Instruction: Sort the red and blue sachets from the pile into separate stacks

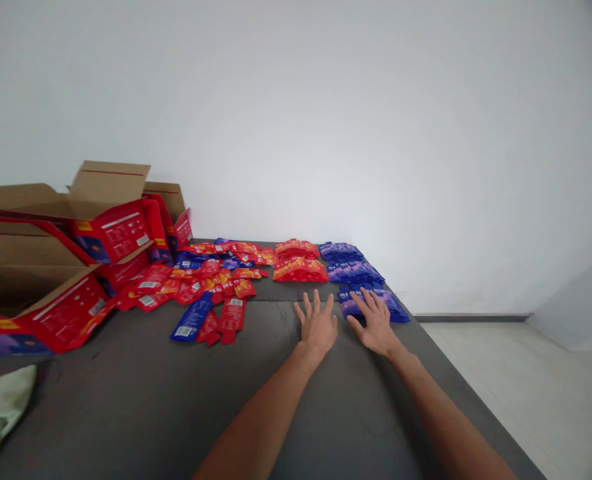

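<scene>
My right hand (375,323) reaches over the front edge of the nearest row of blue sachets (393,308), fingers spread; whether it presses on them cannot be made out. To its left, my left hand (318,325) is over the dark table with its fingers fanned out, holding nothing. Just beyond it lie stacked rows of red-orange sachets (301,270). Behind the nearest blue row, two more rows of blue sachets (356,272) run back toward the wall. A loose heap of mixed sachets (211,283), mostly red, spreads left of my left hand, with a blue sachet (193,319) at its front.
Open red cardboard boxes (121,233) with raised brown flaps crowd the table's left side. A pale cloth (3,407) lies at the near left. The dark table (141,400) ends on the right above a light floor (516,373). A white wall (296,120) stands behind.
</scene>
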`<action>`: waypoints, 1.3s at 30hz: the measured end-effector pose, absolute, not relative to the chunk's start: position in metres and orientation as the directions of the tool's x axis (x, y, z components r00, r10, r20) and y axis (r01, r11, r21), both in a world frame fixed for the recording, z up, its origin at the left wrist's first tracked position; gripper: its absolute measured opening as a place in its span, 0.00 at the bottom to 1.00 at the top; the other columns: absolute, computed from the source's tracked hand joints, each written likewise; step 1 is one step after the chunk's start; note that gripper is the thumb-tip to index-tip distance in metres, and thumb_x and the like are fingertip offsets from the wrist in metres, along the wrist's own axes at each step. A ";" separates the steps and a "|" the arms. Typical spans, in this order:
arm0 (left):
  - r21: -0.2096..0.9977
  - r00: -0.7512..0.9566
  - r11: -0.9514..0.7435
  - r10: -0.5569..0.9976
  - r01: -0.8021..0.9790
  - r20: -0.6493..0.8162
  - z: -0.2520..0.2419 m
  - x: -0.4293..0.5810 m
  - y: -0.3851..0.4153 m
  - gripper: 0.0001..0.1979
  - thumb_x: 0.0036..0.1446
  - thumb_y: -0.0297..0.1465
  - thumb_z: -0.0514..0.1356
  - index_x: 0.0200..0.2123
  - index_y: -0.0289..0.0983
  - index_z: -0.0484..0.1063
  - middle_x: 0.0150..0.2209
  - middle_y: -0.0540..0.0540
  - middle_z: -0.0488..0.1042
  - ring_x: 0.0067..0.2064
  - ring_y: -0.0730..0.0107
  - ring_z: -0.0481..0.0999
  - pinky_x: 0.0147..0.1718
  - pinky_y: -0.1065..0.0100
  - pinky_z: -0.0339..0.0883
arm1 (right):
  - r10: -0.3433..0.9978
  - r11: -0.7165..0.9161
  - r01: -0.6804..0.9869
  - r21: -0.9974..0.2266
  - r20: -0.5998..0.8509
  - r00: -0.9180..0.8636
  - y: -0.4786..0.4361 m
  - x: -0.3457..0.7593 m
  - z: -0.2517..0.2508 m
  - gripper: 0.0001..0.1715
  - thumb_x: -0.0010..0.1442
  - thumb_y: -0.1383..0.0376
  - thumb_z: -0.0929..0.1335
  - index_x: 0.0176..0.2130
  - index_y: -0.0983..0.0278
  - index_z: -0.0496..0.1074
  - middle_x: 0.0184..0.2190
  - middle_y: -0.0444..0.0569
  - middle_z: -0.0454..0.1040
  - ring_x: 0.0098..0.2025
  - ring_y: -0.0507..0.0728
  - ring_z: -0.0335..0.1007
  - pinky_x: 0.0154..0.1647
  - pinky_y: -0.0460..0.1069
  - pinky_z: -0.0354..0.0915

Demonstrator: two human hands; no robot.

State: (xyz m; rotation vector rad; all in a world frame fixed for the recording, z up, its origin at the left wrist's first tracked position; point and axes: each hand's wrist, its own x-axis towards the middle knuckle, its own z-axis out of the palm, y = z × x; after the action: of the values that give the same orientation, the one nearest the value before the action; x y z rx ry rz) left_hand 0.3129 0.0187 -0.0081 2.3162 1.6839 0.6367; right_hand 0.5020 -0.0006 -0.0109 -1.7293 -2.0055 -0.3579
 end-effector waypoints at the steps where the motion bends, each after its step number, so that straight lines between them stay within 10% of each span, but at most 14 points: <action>1: 0.403 0.240 -0.315 0.944 0.859 0.225 -0.009 0.298 0.017 0.32 0.61 0.40 0.52 0.68 0.50 0.49 0.71 0.43 0.44 0.70 0.39 0.37 0.62 0.33 0.33 | 0.856 0.191 0.977 -0.098 0.504 -0.117 -0.001 0.488 -0.010 0.35 0.63 0.51 0.62 0.66 0.55 0.56 0.69 0.50 0.49 0.69 0.69 0.41 0.64 0.67 0.47; 25: 0.353 0.181 -0.263 0.952 0.898 0.249 -0.039 0.042 -0.012 0.26 0.62 0.36 0.50 0.64 0.45 0.61 0.67 0.42 0.58 0.68 0.48 0.51 0.64 0.41 0.30 | 0.881 0.425 0.832 -0.357 0.375 -0.289 -0.030 0.192 -0.017 0.34 0.59 0.61 0.64 0.64 0.57 0.61 0.67 0.50 0.56 0.68 0.66 0.45 0.66 0.64 0.45; 39: 0.585 0.240 -0.413 0.904 0.698 0.353 -0.021 0.046 -0.009 0.19 0.56 0.26 0.53 0.50 0.40 0.73 0.51 0.41 0.74 0.54 0.59 0.71 0.56 0.57 0.60 | 0.823 0.532 0.761 -0.373 0.439 -0.361 -0.023 0.200 -0.034 0.48 0.45 0.75 0.64 0.65 0.60 0.58 0.65 0.48 0.59 0.67 0.63 0.45 0.67 0.61 0.47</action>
State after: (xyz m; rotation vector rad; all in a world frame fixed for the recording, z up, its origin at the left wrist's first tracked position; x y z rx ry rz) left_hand 0.0463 -0.0092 -0.0207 2.2111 1.4860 0.9535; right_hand 0.1999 -0.0231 -0.0343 -1.2784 -2.1881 0.1399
